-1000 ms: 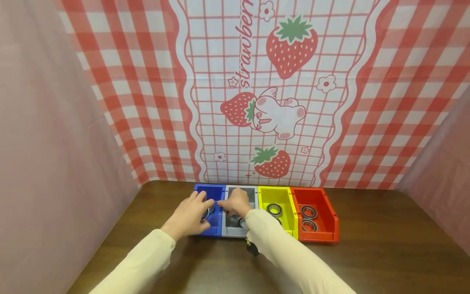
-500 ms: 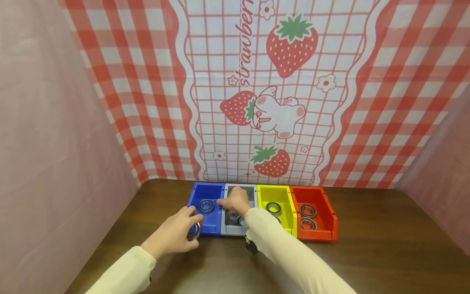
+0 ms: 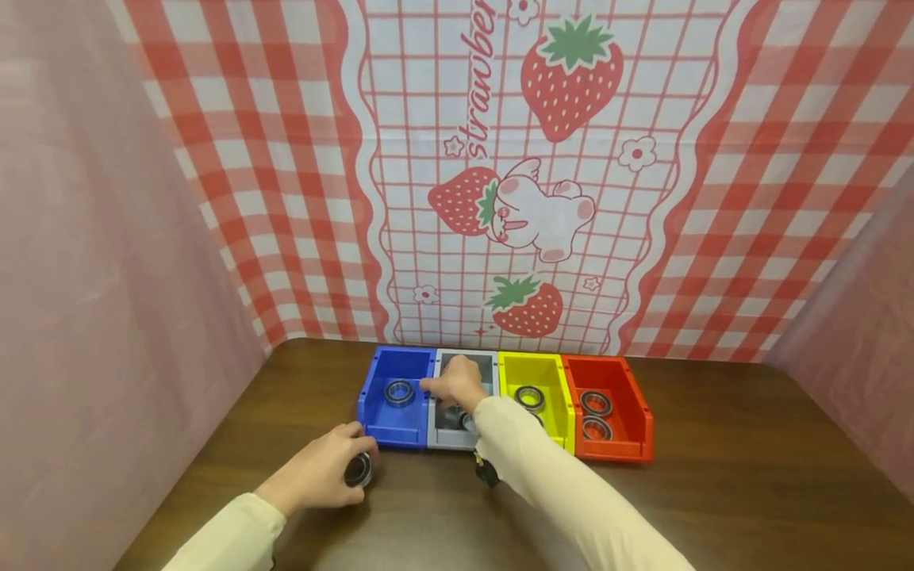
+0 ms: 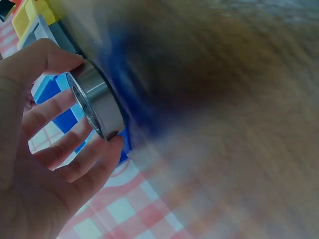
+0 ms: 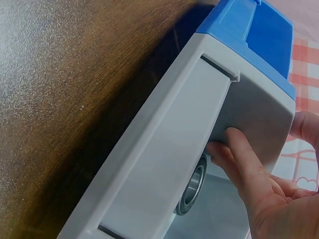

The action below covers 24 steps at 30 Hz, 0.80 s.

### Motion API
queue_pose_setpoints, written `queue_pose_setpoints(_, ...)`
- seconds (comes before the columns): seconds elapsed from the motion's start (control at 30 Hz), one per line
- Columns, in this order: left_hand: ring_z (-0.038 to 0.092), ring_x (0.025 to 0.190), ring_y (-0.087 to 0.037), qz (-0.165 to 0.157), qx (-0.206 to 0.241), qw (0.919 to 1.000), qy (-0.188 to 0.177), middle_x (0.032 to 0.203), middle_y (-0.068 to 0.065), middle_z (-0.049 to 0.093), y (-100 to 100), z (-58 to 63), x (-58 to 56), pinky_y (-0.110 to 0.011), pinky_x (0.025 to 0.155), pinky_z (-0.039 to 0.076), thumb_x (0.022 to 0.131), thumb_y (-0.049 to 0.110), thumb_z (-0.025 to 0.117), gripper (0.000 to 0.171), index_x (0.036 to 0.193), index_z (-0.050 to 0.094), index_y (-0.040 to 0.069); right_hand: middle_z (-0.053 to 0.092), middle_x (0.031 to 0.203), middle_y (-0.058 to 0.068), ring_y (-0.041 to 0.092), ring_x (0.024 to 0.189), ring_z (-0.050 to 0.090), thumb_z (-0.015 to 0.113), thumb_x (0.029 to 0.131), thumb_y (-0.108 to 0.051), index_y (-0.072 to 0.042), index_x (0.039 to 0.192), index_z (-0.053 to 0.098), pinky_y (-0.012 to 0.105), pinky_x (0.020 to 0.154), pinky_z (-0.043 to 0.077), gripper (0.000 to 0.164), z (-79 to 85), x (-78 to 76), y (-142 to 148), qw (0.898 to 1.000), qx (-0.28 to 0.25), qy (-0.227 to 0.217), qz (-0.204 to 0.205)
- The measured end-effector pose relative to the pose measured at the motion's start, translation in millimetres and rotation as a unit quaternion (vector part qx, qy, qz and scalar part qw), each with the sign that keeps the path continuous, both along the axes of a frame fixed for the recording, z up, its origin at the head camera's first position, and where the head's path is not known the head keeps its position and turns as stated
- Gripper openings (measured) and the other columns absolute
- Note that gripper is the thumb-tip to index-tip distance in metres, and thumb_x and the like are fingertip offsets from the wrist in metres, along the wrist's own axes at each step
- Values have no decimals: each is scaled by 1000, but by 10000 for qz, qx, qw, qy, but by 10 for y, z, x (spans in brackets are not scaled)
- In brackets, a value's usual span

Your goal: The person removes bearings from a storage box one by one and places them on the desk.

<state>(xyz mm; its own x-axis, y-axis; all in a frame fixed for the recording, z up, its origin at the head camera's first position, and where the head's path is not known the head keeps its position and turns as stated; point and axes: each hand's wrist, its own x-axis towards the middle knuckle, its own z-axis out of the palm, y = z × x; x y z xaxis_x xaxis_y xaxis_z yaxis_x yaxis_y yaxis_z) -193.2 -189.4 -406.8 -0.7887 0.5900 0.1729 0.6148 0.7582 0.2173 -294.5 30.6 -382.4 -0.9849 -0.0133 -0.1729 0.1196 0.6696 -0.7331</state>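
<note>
My left hand (image 3: 321, 468) holds a ball bearing (image 3: 359, 469) just in front of the blue bin (image 3: 394, 435), above the table. In the left wrist view, thumb and fingertips grip the rim of this bearing (image 4: 107, 99). My right hand (image 3: 460, 385) reaches over the grey bin (image 3: 457, 444), pinching the side wall beside the blue bin, fingers inside and thumb across the edge. Below those fingers, the right wrist view has a bearing (image 5: 185, 205) standing on its edge in the grey bin. One bearing (image 3: 399, 405) lies in the blue bin.
To the right stand a yellow bin (image 3: 564, 369) and a red bin (image 3: 635, 396), joined in the row. Bearings lie in both; the right sleeve partly covers the yellow one's front. The brown table (image 3: 728, 476) ends at a strawberry-print cloth (image 3: 531, 309) behind.
My left hand has lifted a bearing out of the blue bin and moved it left and toward me. The right hand has kept its hold on the grey bin.
</note>
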Motion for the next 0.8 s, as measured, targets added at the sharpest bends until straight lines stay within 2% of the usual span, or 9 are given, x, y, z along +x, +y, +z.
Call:
queue_pose_setpoints(0.2, 51, 80, -7, -98, 119, 9996, -242, 86, 7, 52, -84, -57, -6, -22, 67, 47, 56, 15, 80, 38, 90, 64, 18, 71, 68, 12, 23, 62, 73, 79, 76, -29, -2, 73, 64, 30, 66, 59, 31, -5, 2, -5, 10000, 30, 13, -48)
queue_pose_setpoints(0.57, 53, 83, -9, -33, 51, 9991, -408, 88, 6, 53, -96, -98, -31, -24, 69, 48, 57, 14, 78, 35, 90, 65, 18, 70, 62, 10, 23, 63, 73, 79, 76, -29, -9, 60, 59, 29, 67, 59, 33, -27, -9, -8, 10000, 36, -42, -46)
queue_pose_setpoints(0.7, 54, 87, -11, 55, -51, 9992, -402, 92, 6, 56, -88, -78, -18, -28, 73, 51, 60, 21, 82, 39, 95, 66, 18, 70, 62, 12, 24, 65, 74, 79, 77, -28, -10, 56, 55, 29, 66, 59, 36, -5, -33, 0, 10000, -20, -68, -46)
queue_pose_setpoints(0.8, 55, 90, -13, 109, -317, 9994, -92, 99, 3, 59, -74, -57, 30, -33, 74, 53, 61, 36, 85, 50, 104, 66, 17, 70, 63, 12, 24, 65, 74, 79, 77, -28, -10, 57, 56, 29, 64, 59, 35, 0, -34, -9, 10000, -44, -80, -27)
